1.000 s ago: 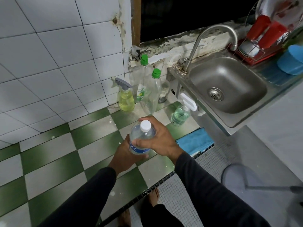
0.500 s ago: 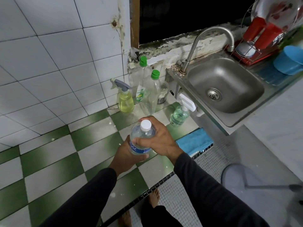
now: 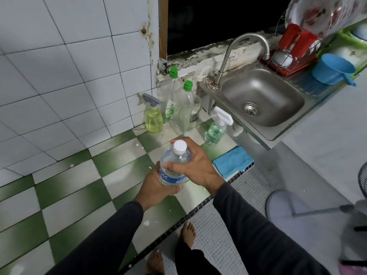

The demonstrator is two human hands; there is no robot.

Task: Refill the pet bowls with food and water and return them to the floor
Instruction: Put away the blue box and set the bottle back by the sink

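Two hands share one clear plastic water bottle (image 3: pixel 173 167) above the green-and-white checkered counter (image 3: pixel 65 187). My left hand (image 3: pixel 154 186) cups the lower body from beneath, fingers wrapped round the blue label band. My right hand (image 3: pixel 195 162) closes over the shoulder from the right, thumb across the front and fingers curled round the far side just below the white ribbed cap (image 3: pixel 179 147), which stands clear of my grip. I see the bottle tilted slightly, cap toward the wall, and cannot tell whether its base touches the tiles.

Behind the bottle, against the glossy white wall tiles, stand a yellow-filled spray bottle (image 3: pixel 153 118) with a grey trigger and two tall transparent bottles (image 3: pixel 181 108) with green flip caps. A rounder spray bottle of pale green liquid (image 3: pixel 215 131) with a white trigger sits near the counter's right end. A folded blue cloth (image 3: pixel 232 162), soft and matte, lies at the counter edge just right of my right hand.

Further right, a brushed steel sink (image 3: pixel 262 98) with a curved tap (image 3: pixel 238 52), a red wire dish rack (image 3: pixel 292 56) and a blue plastic scoop (image 3: pixel 333 69). Both sleeves are dark.
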